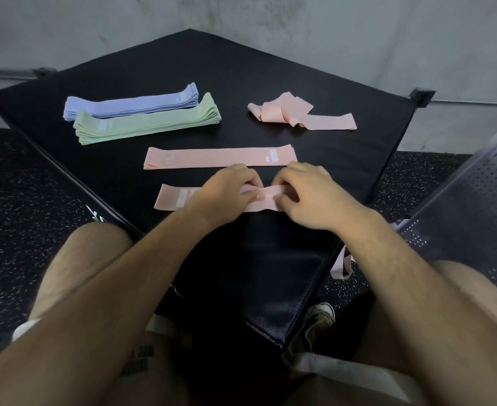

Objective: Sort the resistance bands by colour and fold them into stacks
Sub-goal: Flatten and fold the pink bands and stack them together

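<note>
**A:** What was the surface, and the room around it?

**B:** A black padded platform (241, 83) sat cornerwise in the middle of the frame. Behind it, a grey concrete wall (241, 19) ran along the top. Dark speckled floor (21, 200) showed at both sides, and a perforated metal panel (475, 200) slanted down the right edge.

**A:** And the hands?

**B:** Both bare arms reached in from the bottom. The left hand (226, 189) and the right hand (308, 194) met just below centre, knuckles up and fingers curled. Each pinched the near pink band (174, 197) around its middle, where it bunched narrow between them. Its left end lay flat on the platform. Its right end was hidden under the right hand.

**A:** Where were the other bands?

**B:** A second pink band (218, 156) lay flat just above the knuckles. The loose pink bands (282, 111) lay crumpled at the upper right. At the upper left, a lavender stack (130, 104) and a green stack (144, 123) lay folded side by side, touching, with the green one lower in the frame. A pale strip (342, 265) hung off the platform's lower right edge.
</note>
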